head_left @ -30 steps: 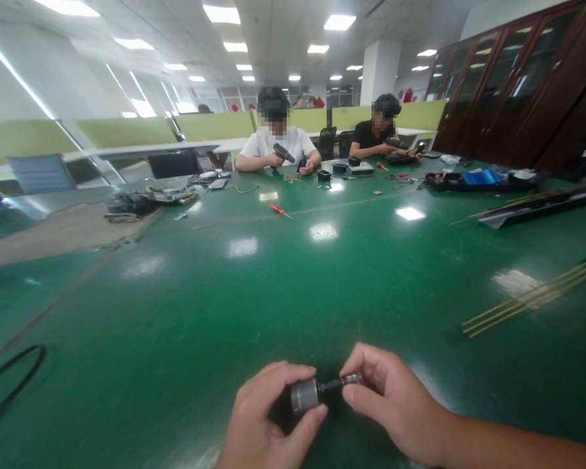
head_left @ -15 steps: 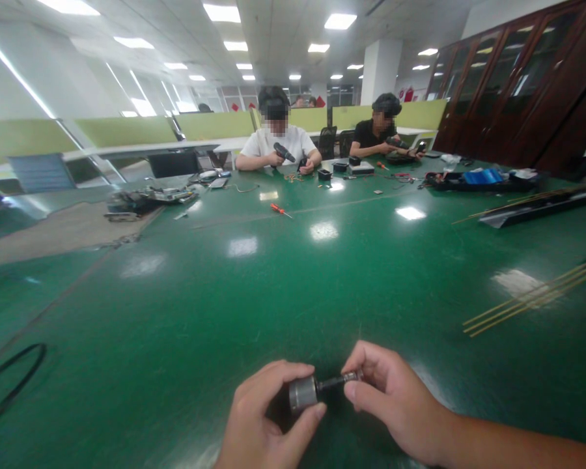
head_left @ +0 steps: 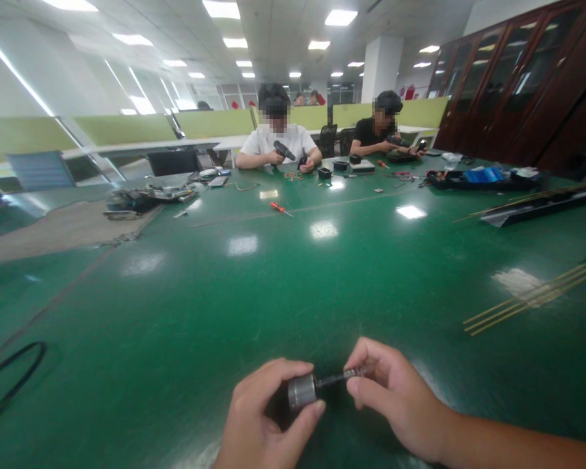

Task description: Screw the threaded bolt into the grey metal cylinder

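Note:
My left hand (head_left: 258,423) grips a small grey metal cylinder (head_left: 301,391) between thumb and fingers, low over the green table (head_left: 254,293). A thin dark shaft (head_left: 339,378) sticks out of the cylinder to the right. My right hand (head_left: 395,400) pinches the far end of that shaft with thumb and forefinger. Both hands are closed around the part, near the table's front edge.
Thin brass rods (head_left: 532,296) lie at the right. A black loop of cable (head_left: 10,384) lies at the left. A red screwdriver (head_left: 279,208) rests mid-table. Two people (head_left: 278,146) work with tools at the far end, amid small parts and a long black tray (head_left: 478,179).
My hands and the metal part stay almost where they were; the shaft end tilts up slightly and the view shifts a little.

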Motion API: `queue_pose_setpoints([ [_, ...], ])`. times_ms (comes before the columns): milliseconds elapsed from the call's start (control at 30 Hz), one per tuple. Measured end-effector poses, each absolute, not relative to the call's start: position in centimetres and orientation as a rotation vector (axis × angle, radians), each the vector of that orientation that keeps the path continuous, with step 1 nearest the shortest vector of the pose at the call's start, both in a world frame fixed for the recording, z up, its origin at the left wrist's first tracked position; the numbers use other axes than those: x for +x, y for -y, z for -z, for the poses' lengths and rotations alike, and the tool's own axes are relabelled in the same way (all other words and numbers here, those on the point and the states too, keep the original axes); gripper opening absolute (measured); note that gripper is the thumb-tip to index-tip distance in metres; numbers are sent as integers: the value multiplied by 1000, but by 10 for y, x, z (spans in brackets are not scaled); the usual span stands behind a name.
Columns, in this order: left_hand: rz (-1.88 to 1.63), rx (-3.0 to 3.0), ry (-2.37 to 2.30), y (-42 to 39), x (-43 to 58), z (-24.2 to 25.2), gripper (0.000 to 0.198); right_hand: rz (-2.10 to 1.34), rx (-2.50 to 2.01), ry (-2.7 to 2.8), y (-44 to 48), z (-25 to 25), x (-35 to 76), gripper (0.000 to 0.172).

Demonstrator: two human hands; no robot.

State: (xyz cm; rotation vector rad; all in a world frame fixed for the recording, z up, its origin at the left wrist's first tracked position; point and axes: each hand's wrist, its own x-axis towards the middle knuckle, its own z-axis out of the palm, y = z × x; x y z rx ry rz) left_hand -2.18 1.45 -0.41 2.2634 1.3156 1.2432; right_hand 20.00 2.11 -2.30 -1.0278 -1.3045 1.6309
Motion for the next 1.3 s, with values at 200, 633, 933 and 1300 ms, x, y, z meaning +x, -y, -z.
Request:
queue_pose_setpoints([
  [200,-1214,2273,-1335,-14,-23,4,24,-1632,-1015,1286,-23,22,201,21],
  [633,-1230,2157,-1377,-18,-25,3,20,-1680,-839,1107,-27,29,204,23],
  [933,-1206,1779,-1425,-18,-31,22,41,-1694,-773,931,-27,27,199,47],
  [1300,-1606,827,-1440,-14,-41,-4,53,-1683,-751,1010,-26,29,201,49],
])
